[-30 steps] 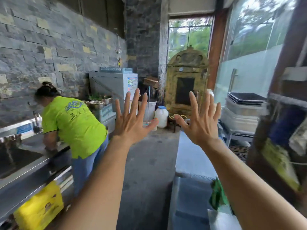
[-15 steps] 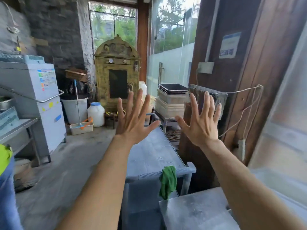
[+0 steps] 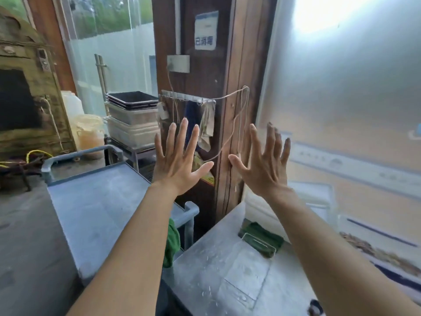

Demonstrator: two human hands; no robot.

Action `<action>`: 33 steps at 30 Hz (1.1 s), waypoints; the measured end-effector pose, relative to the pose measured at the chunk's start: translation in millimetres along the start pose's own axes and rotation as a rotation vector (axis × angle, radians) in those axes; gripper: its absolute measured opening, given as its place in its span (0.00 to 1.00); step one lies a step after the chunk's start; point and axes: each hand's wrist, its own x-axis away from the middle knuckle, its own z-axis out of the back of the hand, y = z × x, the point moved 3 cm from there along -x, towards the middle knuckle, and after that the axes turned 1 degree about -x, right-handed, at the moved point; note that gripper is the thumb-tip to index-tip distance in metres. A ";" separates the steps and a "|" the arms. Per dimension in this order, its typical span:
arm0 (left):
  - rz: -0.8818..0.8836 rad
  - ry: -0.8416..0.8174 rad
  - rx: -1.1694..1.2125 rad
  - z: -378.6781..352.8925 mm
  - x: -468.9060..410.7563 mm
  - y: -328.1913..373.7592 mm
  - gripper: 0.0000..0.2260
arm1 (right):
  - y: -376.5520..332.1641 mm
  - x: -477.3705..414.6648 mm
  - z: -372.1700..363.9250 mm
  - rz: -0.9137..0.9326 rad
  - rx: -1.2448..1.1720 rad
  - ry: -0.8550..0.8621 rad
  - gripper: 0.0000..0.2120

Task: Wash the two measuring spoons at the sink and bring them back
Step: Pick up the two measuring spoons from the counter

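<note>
Both hands are up in front of me, empty: my left hand (image 3: pixel 180 165) and my right hand (image 3: pixel 264 165) are spread wide, fingers apart, backs toward the camera, near each other but not touching, holding nothing. What has changed over the last second is the view itself. A second ago I was looking at the sink side of the room, with another person bent over the steel basin at the left; since then my head has swung to the right, and now a wooden post (image 3: pixel 205 87) stands straight ahead, a grey cart (image 3: pixel 95 213) lies below my left arm, and a metal worktable (image 3: pixel 227 270) sits below my right arm. A green cloth (image 3: pixel 172 245) hangs off the cart's near rail.

No measuring spoon shows anywhere in this view, and the sink is out of frame. I judge that turning away from the basin means I am searching for the spoons on the worktable side, so the washing has not begun.
</note>
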 end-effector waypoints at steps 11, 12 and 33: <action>-0.259 -0.159 0.384 -93.3 30.2 168.2 0.42 | 170.3 129.8 4.3 -0.287 0.158 -0.165 0.43; -0.279 -0.178 0.429 -101.6 39.0 184.9 0.42 | 185.5 145.9 3.0 -0.297 0.151 -0.187 0.43; 0.347 -1.342 0.827 -262.1 299.3 427.7 0.26 | 304.7 482.1 -99.5 -1.436 -0.298 -0.805 0.22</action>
